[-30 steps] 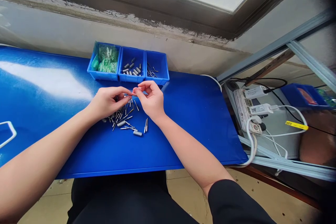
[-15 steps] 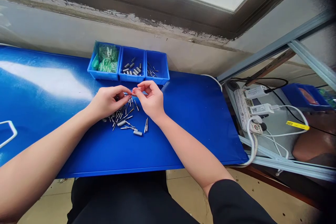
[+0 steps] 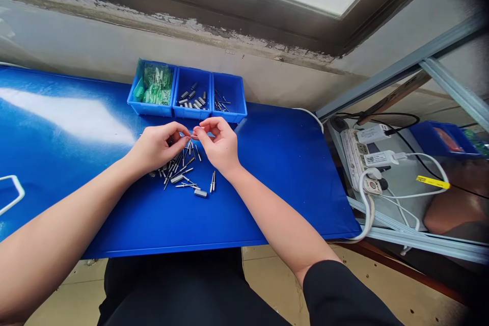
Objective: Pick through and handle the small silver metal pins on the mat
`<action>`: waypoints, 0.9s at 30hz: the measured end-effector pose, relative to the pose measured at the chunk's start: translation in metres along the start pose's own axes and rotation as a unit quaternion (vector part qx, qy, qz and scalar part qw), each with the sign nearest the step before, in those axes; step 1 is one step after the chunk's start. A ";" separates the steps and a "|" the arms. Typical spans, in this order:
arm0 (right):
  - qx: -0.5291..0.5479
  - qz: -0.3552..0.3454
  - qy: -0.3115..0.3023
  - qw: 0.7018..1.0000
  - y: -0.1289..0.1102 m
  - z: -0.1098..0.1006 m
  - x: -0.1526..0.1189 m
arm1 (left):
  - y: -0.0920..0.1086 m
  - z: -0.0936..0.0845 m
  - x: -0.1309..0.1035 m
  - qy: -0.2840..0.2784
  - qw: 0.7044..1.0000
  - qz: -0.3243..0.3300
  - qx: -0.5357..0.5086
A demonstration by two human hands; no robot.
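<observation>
"While the left hand (image 3: 155, 148) and the right hand (image 3: 222, 146) meet, what do they grip?"

"Fingertips of both are pinched together on a thin silvery metal pin (image 3: 195, 136), above the loose heap of silvery metal rivets (image 3: 176, 164)."

"And around that?"

"Glossy blue tabletop (image 3: 282, 173), three blue plastic bins (image 3: 228, 112) at the back, then a pale wall (image 3: 126, 48) with peeling paint."

"Any writing?"

"White power strip (image 3: 352, 155) at right; the yellow cable tag (image 3: 432, 182) has print too small to read."
</observation>
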State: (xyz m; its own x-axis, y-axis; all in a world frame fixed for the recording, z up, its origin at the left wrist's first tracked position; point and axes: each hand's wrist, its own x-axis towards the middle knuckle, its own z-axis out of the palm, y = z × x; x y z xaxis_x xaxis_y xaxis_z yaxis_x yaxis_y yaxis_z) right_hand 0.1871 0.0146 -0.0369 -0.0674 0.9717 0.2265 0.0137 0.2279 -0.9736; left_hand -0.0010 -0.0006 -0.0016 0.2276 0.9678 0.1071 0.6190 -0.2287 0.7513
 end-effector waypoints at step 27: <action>0.022 -0.001 -0.021 1.000 -0.003 0.000 -0.002 | 0.000 0.001 0.001 0.015 0.999 -0.039 0.005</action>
State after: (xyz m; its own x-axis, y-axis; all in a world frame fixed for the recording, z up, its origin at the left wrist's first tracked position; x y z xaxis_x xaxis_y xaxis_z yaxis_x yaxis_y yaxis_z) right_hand 0.1872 0.0117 -0.0349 -0.1093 0.9676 0.2277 -0.0306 0.2257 -0.9737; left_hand 0.0000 -0.0002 -0.0019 0.1552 0.9855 0.0679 0.6413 -0.1528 0.7520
